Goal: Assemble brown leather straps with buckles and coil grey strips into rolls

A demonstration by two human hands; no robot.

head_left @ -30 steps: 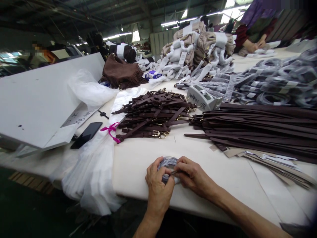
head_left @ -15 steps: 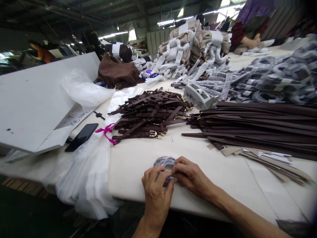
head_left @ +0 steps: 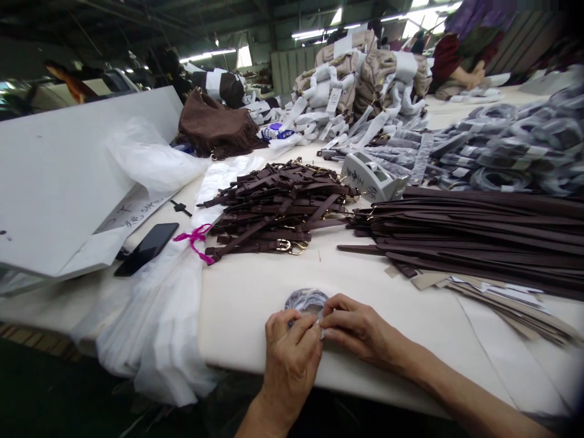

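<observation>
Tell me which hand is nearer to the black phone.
The left hand. It is to the right of the black phone, closer to the person; the right hand lies farther right. Both pinch the wrapped coil.

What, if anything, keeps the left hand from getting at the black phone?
Probably yes: only low white plastic lies between left hand and phone, though it holds the wrapped coil.

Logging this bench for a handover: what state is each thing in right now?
wrapped coil: rolled up, film-covered
left hand: pinching wrapped coil
right hand: pinching wrapped coil
phone: lying flat, screen dark
short straps: heaped
long straps: stacked flat
</observation>
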